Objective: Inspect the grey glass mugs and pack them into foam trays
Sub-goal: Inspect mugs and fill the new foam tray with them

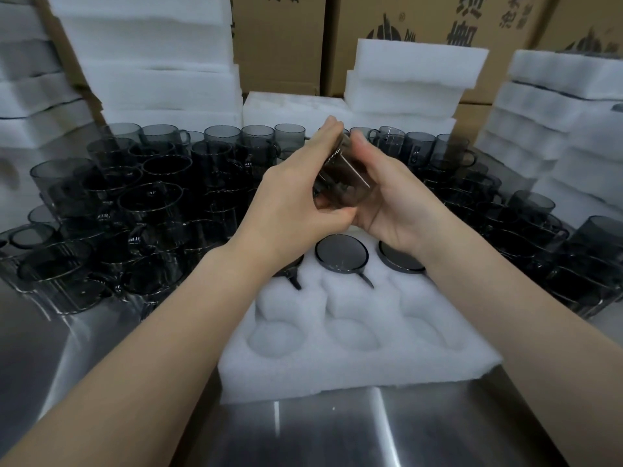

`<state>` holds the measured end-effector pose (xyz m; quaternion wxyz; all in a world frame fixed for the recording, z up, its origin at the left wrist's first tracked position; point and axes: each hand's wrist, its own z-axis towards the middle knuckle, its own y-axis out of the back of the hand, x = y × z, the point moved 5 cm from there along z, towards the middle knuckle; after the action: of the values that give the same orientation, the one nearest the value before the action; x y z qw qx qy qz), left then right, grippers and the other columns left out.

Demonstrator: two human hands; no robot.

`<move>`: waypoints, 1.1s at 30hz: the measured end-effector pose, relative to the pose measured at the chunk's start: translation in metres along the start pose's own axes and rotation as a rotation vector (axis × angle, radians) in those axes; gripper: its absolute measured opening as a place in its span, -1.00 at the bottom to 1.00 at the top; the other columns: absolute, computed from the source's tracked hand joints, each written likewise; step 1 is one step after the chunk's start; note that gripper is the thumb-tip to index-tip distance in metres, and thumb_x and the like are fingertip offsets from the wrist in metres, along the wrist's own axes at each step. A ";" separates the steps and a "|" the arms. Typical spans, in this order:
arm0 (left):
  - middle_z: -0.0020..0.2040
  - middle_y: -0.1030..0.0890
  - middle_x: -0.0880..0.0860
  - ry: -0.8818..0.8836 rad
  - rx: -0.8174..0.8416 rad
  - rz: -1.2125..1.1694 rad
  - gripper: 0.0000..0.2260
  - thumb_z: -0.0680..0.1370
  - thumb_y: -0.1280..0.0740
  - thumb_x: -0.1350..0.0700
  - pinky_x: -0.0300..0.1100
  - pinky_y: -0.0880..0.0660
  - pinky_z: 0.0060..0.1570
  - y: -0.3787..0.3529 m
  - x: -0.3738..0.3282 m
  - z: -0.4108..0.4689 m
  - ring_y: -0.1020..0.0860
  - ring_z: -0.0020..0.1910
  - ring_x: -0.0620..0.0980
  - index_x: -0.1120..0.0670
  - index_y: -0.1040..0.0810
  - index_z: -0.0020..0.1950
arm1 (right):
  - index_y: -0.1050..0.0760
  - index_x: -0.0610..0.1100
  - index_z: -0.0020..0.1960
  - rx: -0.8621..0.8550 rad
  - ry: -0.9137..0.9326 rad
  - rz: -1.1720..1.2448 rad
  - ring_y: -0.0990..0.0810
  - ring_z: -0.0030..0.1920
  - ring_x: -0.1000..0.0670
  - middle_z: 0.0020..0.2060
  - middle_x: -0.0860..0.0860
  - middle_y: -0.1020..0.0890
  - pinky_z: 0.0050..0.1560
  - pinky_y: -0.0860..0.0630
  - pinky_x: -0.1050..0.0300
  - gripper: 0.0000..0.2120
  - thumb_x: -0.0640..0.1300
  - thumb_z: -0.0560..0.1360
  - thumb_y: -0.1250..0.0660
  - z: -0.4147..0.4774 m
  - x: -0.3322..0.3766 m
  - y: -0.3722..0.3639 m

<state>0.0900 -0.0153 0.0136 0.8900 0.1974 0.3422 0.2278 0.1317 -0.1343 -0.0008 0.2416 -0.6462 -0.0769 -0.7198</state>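
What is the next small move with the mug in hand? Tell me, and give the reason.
Probably lower the mug into an empty near-row pocket of the foam tray. Both the left hand and right hand hold it tilted above the tray; the far row already holds three mugs, while the three near pockets are bare.
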 end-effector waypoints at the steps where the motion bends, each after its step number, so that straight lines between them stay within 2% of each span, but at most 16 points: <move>1: 0.47 -0.40 0.08 -0.018 0.001 0.001 -0.24 0.37 -0.49 0.25 -0.56 -0.20 0.29 0.000 -0.001 0.000 -0.32 0.39 -0.18 0.13 -0.27 0.53 | -0.61 -0.11 0.14 0.005 -0.010 0.014 -0.66 -0.04 -0.16 0.00 -0.13 -0.68 0.08 -0.52 -0.17 -0.63 0.14 0.54 -0.27 0.000 0.000 0.001; 3: 0.48 -0.38 0.11 -0.060 0.011 -0.001 -0.24 0.36 -0.48 0.26 -0.51 -0.19 0.34 -0.001 -0.002 -0.001 -0.29 0.43 -0.15 0.15 -0.27 0.52 | -0.61 -0.11 0.13 0.016 -0.033 0.043 -0.66 0.02 -0.18 0.03 -0.13 -0.67 0.17 -0.50 -0.25 -0.63 0.14 0.52 -0.28 0.000 0.000 0.002; 4: 0.50 -0.35 0.12 -0.077 0.016 0.000 -0.24 0.36 -0.47 0.26 -0.49 -0.18 0.36 -0.001 -0.003 -0.001 -0.27 0.45 -0.14 0.16 -0.27 0.52 | -0.60 -0.12 0.14 0.025 -0.042 0.060 -0.66 0.04 -0.18 0.04 -0.14 -0.66 0.15 -0.52 -0.26 -0.61 0.15 0.51 -0.30 -0.001 0.000 0.002; 8: 0.55 -0.24 0.10 -0.145 0.048 0.018 -0.23 0.36 -0.45 0.31 -0.33 -0.15 0.46 -0.003 -0.005 0.000 -0.16 0.54 -0.05 0.17 -0.24 0.53 | -0.52 -0.17 0.25 0.053 -0.080 0.189 -0.66 0.06 -0.15 0.09 -0.17 -0.63 -0.05 -0.63 -0.13 -0.49 0.12 0.43 -0.34 -0.004 0.002 -0.001; 10: 0.57 -0.19 0.08 -0.178 0.093 0.029 -0.22 0.37 -0.43 0.34 -0.28 -0.11 0.49 -0.006 -0.008 -0.001 -0.07 0.57 0.00 0.14 -0.21 0.54 | -0.51 -0.20 0.25 0.018 -0.086 0.239 -0.67 0.03 -0.13 0.08 -0.18 -0.63 -0.09 -0.63 -0.07 -0.54 0.08 0.49 -0.31 -0.003 0.003 0.001; 13: 0.59 -0.13 0.08 -0.158 0.138 0.056 -0.23 0.39 -0.41 0.33 0.02 -0.03 0.55 -0.009 -0.008 0.001 0.02 0.58 0.04 0.10 -0.20 0.55 | -0.49 -0.23 0.28 -0.038 -0.060 0.239 -0.67 0.04 -0.15 0.12 -0.21 -0.61 -0.10 -0.63 -0.08 -0.60 0.02 0.59 -0.24 -0.003 0.004 0.003; 14: 0.59 -0.13 0.07 -0.130 0.132 0.073 -0.24 0.40 -0.43 0.30 0.06 -0.02 0.55 -0.009 -0.006 0.002 0.02 0.58 0.05 0.09 -0.21 0.55 | -0.48 -0.23 0.30 -0.053 -0.032 0.243 -0.66 0.04 -0.16 0.12 -0.22 -0.61 -0.12 -0.63 -0.10 -0.62 -0.01 0.60 -0.24 -0.002 0.005 0.004; 15: 0.59 -0.15 0.08 -0.103 0.117 0.095 -0.24 0.40 -0.47 0.25 0.02 -0.02 0.55 -0.009 -0.004 0.003 -0.01 0.58 0.06 0.09 -0.23 0.54 | -0.47 -0.22 0.32 -0.067 0.008 0.251 -0.66 0.04 -0.17 0.12 -0.22 -0.61 -0.12 -0.63 -0.12 -0.64 -0.05 0.61 -0.23 -0.002 0.007 0.005; 17: 0.55 -0.24 0.09 -0.069 0.082 0.134 -0.21 0.35 -0.56 0.10 -0.29 0.02 0.49 -0.006 0.000 0.004 -0.13 0.54 0.06 0.10 -0.28 0.51 | -0.46 -0.19 0.32 -0.097 0.090 0.264 -0.67 0.03 -0.13 0.06 -0.15 -0.65 -0.10 -0.63 -0.14 -0.69 -0.13 0.61 -0.23 -0.003 0.010 0.007; 18: 0.50 -0.33 0.08 -0.069 0.055 0.142 -0.20 0.32 -0.57 0.02 -0.46 0.01 0.40 -0.005 0.000 0.003 -0.23 0.48 0.03 0.12 -0.32 0.49 | -0.46 -0.18 0.32 -0.113 0.116 0.252 -0.67 0.02 -0.10 0.02 -0.12 -0.67 -0.08 -0.64 -0.11 -0.70 -0.16 0.61 -0.24 -0.004 0.010 0.007; 20: 0.36 -0.48 -0.01 -0.064 -0.004 0.136 -0.26 0.32 -0.54 -0.06 -0.61 -0.08 0.24 -0.003 -0.002 0.002 -0.38 0.31 -0.09 0.08 -0.38 0.44 | -0.43 -0.23 0.36 -0.142 0.133 0.196 -0.65 0.03 -0.08 0.01 -0.10 -0.66 -0.04 -0.63 0.00 -0.64 -0.19 0.57 -0.28 -0.004 0.009 0.006; 22: 0.27 -0.54 -0.10 -0.067 -0.030 0.122 -0.34 0.36 -0.50 -0.02 -0.63 -0.15 0.15 -0.003 -0.004 0.000 -0.44 0.24 -0.15 0.01 -0.38 0.41 | -0.41 -0.29 0.35 -0.141 0.142 0.148 -0.60 0.04 -0.10 0.06 -0.17 -0.59 -0.01 -0.62 0.05 -0.56 -0.21 0.50 -0.32 -0.003 0.009 0.004; 24: 0.27 -0.56 -0.06 -0.077 -0.025 0.110 -0.34 0.37 -0.49 0.05 -0.62 -0.17 0.14 -0.004 -0.003 0.000 -0.42 0.23 -0.14 0.05 -0.36 0.44 | -0.44 -0.29 0.28 -0.128 0.144 0.111 -0.59 0.00 -0.09 0.05 -0.18 -0.57 -0.01 -0.61 0.07 -0.55 -0.18 0.42 -0.34 -0.003 0.009 0.003; 26: 0.34 -0.52 0.01 -0.076 -0.014 0.095 -0.30 0.36 -0.52 0.10 -0.62 -0.16 0.18 -0.003 0.000 0.000 -0.38 0.29 -0.15 0.12 -0.36 0.47 | -0.49 -0.24 0.18 -0.131 0.143 0.083 -0.60 -0.06 -0.07 -0.02 -0.15 -0.60 -0.05 -0.59 0.03 -0.64 -0.15 0.41 -0.34 -0.003 0.009 0.006; 29: 0.45 -0.42 0.03 -0.065 0.032 0.064 -0.24 0.33 -0.57 0.18 -0.59 -0.11 0.31 -0.004 0.002 0.000 -0.27 0.41 -0.16 0.10 -0.35 0.48 | -0.54 -0.19 0.07 -0.184 0.150 0.061 -0.62 -0.13 -0.04 -0.12 -0.10 -0.63 -0.14 -0.60 0.04 -0.84 -0.18 0.51 -0.31 -0.002 0.008 0.014; 33: 0.48 -0.38 0.00 -0.055 0.068 0.089 -0.22 0.35 -0.57 0.18 -0.49 -0.08 0.38 -0.007 0.003 0.001 -0.24 0.47 -0.14 0.05 -0.31 0.50 | -0.54 -0.18 0.02 -0.273 0.229 -0.003 -0.62 -0.15 -0.03 -0.14 -0.08 -0.64 -0.19 -0.61 0.04 -0.92 -0.22 0.59 -0.28 -0.003 0.011 0.018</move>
<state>0.0947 -0.0194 0.0093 0.8808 0.2486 0.3162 0.2499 0.1364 -0.1543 0.0053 0.1575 -0.5867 0.0486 -0.7929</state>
